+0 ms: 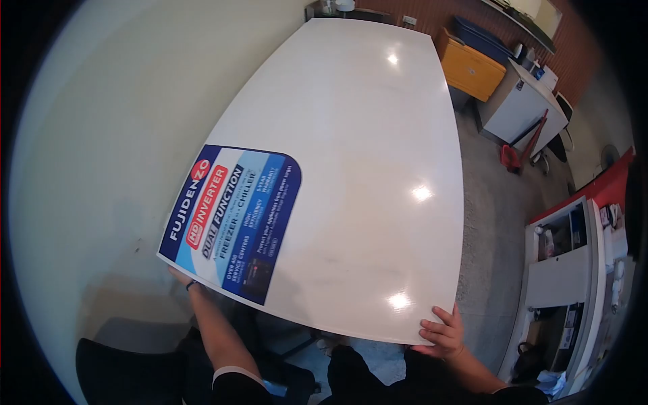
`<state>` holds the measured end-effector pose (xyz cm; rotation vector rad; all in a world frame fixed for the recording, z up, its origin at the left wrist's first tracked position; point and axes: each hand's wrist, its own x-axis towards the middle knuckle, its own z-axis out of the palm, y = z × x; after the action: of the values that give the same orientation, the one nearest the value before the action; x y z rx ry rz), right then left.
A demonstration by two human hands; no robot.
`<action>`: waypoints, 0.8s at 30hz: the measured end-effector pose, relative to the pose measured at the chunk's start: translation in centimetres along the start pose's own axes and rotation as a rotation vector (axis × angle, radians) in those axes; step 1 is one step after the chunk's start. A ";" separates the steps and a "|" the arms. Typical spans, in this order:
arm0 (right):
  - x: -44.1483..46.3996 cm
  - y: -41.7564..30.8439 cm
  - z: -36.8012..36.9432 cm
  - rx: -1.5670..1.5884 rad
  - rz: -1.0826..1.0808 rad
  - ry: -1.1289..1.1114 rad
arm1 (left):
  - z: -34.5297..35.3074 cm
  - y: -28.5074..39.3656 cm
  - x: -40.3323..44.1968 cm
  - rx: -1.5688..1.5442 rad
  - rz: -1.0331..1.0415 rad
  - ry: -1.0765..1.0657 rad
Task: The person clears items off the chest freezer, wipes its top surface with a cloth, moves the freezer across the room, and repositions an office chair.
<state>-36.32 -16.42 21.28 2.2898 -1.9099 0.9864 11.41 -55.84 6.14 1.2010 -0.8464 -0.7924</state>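
A large white freezer lid [364, 162] fills the middle of the view, with a blue Fujidenzo sticker [233, 223] at its left near corner. My left hand [181, 275] is at that corner, its fingers mostly hidden under the edge and a dark band at the wrist. At the right near corner my right hand [442, 332] grips the lid, fingers on top of the edge and the palm at its side. What lies under the lid is hidden.
A pale wall [115, 155] runs along the left. A black chair [128, 371] stands at the lower left. To the right are a yellow cooler [469, 67], a white cabinet [516, 104], a red dustpan [510, 158] and a red-topped shelf unit [557, 277].
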 end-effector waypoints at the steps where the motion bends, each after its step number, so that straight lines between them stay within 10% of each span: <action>1: 0.2 0.2 -0.2 -0.020 -0.002 -0.001 | 0.0 -0.1 0.0 0.073 0.026 -0.004; 5: 0.3 1.2 -1.8 -0.103 0.027 -0.022 | 1.3 1.2 -2.5 -0.525 -0.115 0.022; 24: 1.0 1.1 -3.3 -0.187 0.126 -0.061 | -0.6 1.8 -2.7 -0.266 -0.356 -0.005</action>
<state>-38.73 -16.36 23.92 2.1439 -2.0931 0.7183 10.83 -52.89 7.45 1.1235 -0.5149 -1.1586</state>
